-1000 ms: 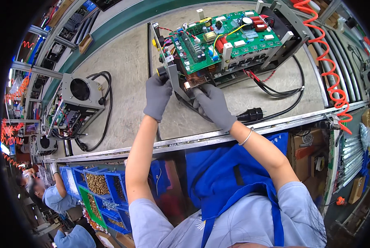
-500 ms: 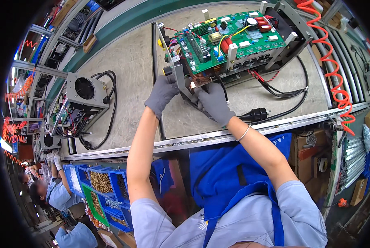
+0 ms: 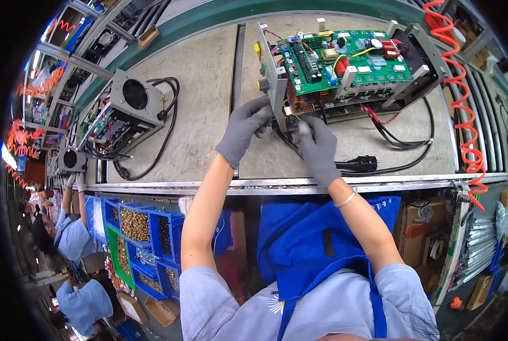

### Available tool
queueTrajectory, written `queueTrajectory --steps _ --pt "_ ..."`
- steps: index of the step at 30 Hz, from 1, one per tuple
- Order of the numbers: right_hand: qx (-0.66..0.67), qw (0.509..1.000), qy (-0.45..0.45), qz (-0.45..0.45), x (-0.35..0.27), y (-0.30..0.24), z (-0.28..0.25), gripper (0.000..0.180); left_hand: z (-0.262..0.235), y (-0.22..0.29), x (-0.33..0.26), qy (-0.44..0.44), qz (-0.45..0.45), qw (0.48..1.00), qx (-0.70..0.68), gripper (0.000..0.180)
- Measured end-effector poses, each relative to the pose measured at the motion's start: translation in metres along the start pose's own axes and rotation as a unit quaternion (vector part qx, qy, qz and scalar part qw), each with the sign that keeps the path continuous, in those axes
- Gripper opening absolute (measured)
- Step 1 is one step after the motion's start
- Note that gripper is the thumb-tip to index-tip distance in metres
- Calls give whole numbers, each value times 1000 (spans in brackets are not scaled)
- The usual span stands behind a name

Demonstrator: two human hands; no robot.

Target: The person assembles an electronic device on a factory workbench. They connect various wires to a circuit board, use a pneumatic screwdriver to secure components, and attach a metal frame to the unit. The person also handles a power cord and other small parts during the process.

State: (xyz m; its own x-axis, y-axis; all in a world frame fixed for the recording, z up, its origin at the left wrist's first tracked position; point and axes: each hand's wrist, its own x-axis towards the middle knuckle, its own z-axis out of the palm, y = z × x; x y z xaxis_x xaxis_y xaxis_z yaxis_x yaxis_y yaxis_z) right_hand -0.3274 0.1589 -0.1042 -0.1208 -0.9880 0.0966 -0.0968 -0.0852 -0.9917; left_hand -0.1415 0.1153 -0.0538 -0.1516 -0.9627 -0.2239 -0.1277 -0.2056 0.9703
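Machine (image 3: 356,63) stands on the table (image 3: 203,128), ahead of left hand (image 3: 241,132) and right hand (image 3: 319,149); if they grasp, I cannot tell. Leftward, the surface stretches to a cord (image 3: 168,136); nearer runs the edge (image 3: 271,185).

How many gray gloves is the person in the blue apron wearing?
2: one on the left hand, by the gray panel; one on the right hand, below the green circuit board.
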Motion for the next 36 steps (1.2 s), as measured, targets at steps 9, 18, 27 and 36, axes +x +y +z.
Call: queueTrajectory --steps 9,18,27,36 --pt "-75 971 -193 122 18 -5 -18 27 14 -38 -64 89 5 993 -79 46" --pt "-393 901 -56 -176 45 30 -9 23 39 -63 -121 171 -30 978 -113 45" --pt "-25 962 -240 125 35 -2 -25 31 38 -72 -193 332 -6 940 75 52" --pt "-135 962 -238 2 40 29 -39 29 -29 -61 -367 667 -98 671 309 45"
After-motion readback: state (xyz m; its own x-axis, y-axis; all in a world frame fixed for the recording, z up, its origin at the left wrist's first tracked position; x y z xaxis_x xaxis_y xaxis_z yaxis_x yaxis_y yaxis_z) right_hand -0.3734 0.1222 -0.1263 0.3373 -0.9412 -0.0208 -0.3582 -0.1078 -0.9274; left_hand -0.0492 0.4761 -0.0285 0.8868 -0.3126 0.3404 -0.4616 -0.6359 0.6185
